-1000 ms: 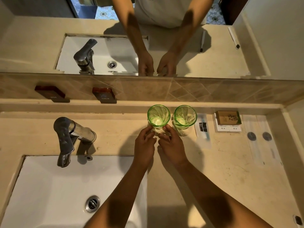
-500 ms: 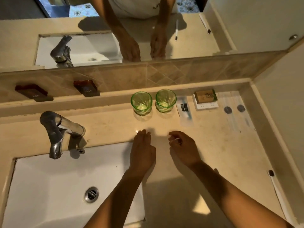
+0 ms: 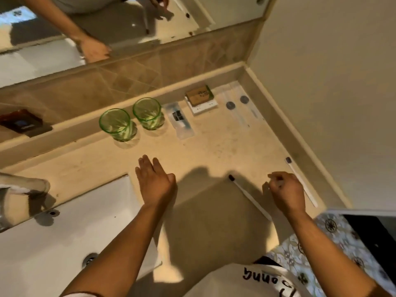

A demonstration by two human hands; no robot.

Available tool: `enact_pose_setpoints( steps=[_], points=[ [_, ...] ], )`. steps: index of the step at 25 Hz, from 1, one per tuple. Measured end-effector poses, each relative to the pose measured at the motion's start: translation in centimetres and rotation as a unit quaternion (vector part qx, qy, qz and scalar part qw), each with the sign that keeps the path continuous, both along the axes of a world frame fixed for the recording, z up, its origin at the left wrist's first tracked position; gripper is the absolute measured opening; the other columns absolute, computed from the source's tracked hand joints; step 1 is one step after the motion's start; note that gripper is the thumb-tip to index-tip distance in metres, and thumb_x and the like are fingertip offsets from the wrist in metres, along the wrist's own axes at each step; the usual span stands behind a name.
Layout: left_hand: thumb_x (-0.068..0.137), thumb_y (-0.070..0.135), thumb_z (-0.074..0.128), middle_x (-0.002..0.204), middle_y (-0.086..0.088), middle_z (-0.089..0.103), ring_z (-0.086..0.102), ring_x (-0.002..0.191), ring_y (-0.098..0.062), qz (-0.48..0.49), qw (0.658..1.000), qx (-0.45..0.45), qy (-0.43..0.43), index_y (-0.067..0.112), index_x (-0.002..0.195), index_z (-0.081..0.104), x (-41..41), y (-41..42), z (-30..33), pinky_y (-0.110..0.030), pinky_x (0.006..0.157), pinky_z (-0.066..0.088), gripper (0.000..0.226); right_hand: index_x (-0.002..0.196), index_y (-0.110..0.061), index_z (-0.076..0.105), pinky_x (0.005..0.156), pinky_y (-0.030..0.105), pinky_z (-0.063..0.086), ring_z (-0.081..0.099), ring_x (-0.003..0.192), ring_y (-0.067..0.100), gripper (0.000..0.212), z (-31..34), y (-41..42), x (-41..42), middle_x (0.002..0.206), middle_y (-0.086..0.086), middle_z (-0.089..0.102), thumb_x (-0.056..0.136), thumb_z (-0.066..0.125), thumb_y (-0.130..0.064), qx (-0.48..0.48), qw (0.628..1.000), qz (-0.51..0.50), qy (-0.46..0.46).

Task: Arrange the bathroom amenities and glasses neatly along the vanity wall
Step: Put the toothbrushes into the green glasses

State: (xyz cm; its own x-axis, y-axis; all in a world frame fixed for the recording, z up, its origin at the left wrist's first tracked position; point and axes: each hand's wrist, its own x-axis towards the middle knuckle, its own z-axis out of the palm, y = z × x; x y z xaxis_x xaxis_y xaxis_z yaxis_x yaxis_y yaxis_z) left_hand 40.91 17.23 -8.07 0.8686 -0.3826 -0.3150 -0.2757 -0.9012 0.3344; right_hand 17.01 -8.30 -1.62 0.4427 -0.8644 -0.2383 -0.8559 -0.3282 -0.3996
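Two green glasses (image 3: pixel 115 123) (image 3: pixel 147 112) stand side by side along the back wall of the vanity. Right of them lie a clear sachet (image 3: pixel 180 122), a brown soap box on white packets (image 3: pixel 200 97) and two long wrapped items (image 3: pixel 237 108). One white toothbrush (image 3: pixel 249 197) lies diagonally near the front, between my hands. A second toothbrush (image 3: pixel 301 181) lies along the right wall. My left hand (image 3: pixel 153 181) hovers flat with fingers straight, holding nothing. My right hand (image 3: pixel 286 190) has loosely curled fingers and holds nothing, between the two toothbrushes.
The white sink basin (image 3: pixel 64 232) and a chrome tap (image 3: pixel 19 189) are at the left. A mirror (image 3: pixel 85 22) runs above the tiled backsplash. The right wall (image 3: pixel 332 103) closes the counter corner; patterned floor (image 3: pixel 334 239) shows past the counter's front edge.
Both hands have left the glasses and drawn back toward the front. The view has swung right, and my right hand has moved right to the toothbrushes.
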Motion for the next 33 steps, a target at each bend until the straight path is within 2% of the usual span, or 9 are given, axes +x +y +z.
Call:
enact_pose_setpoints(
  steps=[3, 6, 11, 16, 20, 24, 26, 28, 33],
  points=[
    [0.084, 0.025, 0.057, 0.154, -0.037, 0.029, 0.023, 0.146, -0.052, -0.026, 0.998, 0.024, -0.042, -0.008, 0.143, 0.039, -0.4, -0.1, -0.7, -0.061, 0.12, 0.019, 0.07, 0.115, -0.004, 0.068, 0.08, 0.038, 0.05, 0.064, 0.095, 0.04, 0.028, 0.2, -2.9, -3.1, 0.113, 0.022, 0.066, 0.092, 0.057, -0.016, -0.069, 0.995, -0.054, 0.036],
    [0.088, 0.026, 0.056, 0.154, -0.036, 0.029, 0.023, 0.145, -0.051, -0.036, 0.997, 0.034, -0.051, -0.007, 0.141, 0.039, -0.3, 0.2, -1.0, -0.06, 0.119, 0.022, 0.066, 0.088, -0.007, 0.063, 0.063, 0.034, 0.046, 0.054, 0.07, 0.032, 0.015, -0.3, -4.9, -4.3, 0.087, 0.016, 0.064, 0.087, 0.054, -0.018, -0.047, 0.991, -0.077, 0.094],
    [0.095, 0.029, 0.051, 0.16, -0.031, 0.022, 0.019, 0.148, -0.046, -0.03, 0.998, 0.033, -0.047, -0.003, 0.149, 0.033, -1.0, 0.3, 0.0, -0.057, 0.121, 0.02, 0.065, 0.089, -0.016, 0.062, 0.069, 0.035, 0.053, 0.061, 0.078, 0.03, 0.009, -3.0, -6.9, -4.8, 0.087, 0.011, 0.062, 0.085, 0.057, -0.021, 0.015, 0.988, -0.061, 0.138],
    [0.096, 0.031, 0.049, 0.165, -0.023, 0.015, 0.012, 0.152, -0.039, -0.004, 0.999, 0.046, -0.027, 0.003, 0.155, 0.027, -1.8, -0.7, 1.4, -0.053, 0.123, 0.015, 0.069, 0.092, -0.005, 0.068, 0.079, 0.04, 0.051, 0.062, 0.088, 0.036, 0.01, -4.0, -6.3, -3.7, 0.093, 0.018, 0.066, 0.092, 0.065, -0.014, 0.012, 0.999, 0.022, 0.024],
    [0.092, 0.033, 0.054, 0.16, -0.022, 0.029, 0.025, 0.148, -0.038, 0.017, 0.996, 0.073, -0.047, 0.003, 0.147, 0.039, -1.6, -1.4, 1.6, -0.056, 0.122, 0.016, 0.064, 0.083, -0.005, 0.067, 0.061, 0.023, 0.044, 0.06, 0.068, 0.026, 0.008, -2.3, -4.8, 2.2, 0.072, 0.007, 0.064, 0.084, 0.069, -0.013, 0.007, 0.994, 0.064, -0.086],
    [0.084, 0.03, 0.057, 0.152, -0.024, 0.04, 0.035, 0.141, -0.039, 0.027, 0.99, 0.065, -0.12, 0.0, 0.136, 0.049, 0.1, -1.7, 1.0, -0.057, 0.117, 0.026, 0.061, 0.088, -0.007, 0.066, 0.057, 0.016, 0.05, 0.064, 0.063, 0.012, 0.009, 0.4, -3.1, 10.1, 0.071, 0.004, 0.067, 0.091, 0.067, -0.016, 0.096, 0.926, 0.208, -0.3],
    [0.083, 0.028, 0.053, 0.151, -0.027, 0.041, 0.034, 0.141, -0.042, 0.07, 0.988, 0.044, -0.129, -0.003, 0.137, 0.049, 1.7, -2.1, 0.1, -0.058, 0.117, 0.027, 0.063, 0.103, -0.01, 0.065, 0.063, 0.013, 0.053, 0.067, 0.07, 0.006, 0.013, 1.8, -2.2, 15.3, 0.081, 0.002, 0.069, 0.093, 0.068, -0.018, 0.203, 0.908, 0.222, -0.292],
    [0.083, 0.027, 0.048, 0.148, -0.03, 0.043, 0.036, 0.14, -0.044, 0.1, 0.986, 0.011, -0.131, -0.006, 0.135, 0.051, 2.4, -2.4, -1.0, -0.059, 0.116, 0.028, 0.062, 0.113, -0.015, 0.065, 0.064, 0.022, 0.058, 0.068, 0.069, 0.008, 0.022, 3.0, -0.9, 20.3, 0.088, 0.005, 0.072, 0.092, 0.067, -0.022, 0.278, 0.896, 0.199, -0.284],
    [0.084, 0.024, 0.057, 0.152, -0.021, 0.044, 0.034, 0.145, -0.034, 0.149, 0.975, -0.043, -0.157, 0.0, 0.137, 0.055, 2.4, -2.6, -1.8, -0.049, 0.124, 0.021, 0.058, 0.096, -0.012, 0.07, 0.061, 0.038, 0.056, 0.066, 0.06, 0.018, 0.01, 4.1, 2.1, 29.8, 0.074, 0.012, 0.072, 0.092, 0.07, -0.021, 0.355, 0.836, 0.163, -0.386]
  ],
)
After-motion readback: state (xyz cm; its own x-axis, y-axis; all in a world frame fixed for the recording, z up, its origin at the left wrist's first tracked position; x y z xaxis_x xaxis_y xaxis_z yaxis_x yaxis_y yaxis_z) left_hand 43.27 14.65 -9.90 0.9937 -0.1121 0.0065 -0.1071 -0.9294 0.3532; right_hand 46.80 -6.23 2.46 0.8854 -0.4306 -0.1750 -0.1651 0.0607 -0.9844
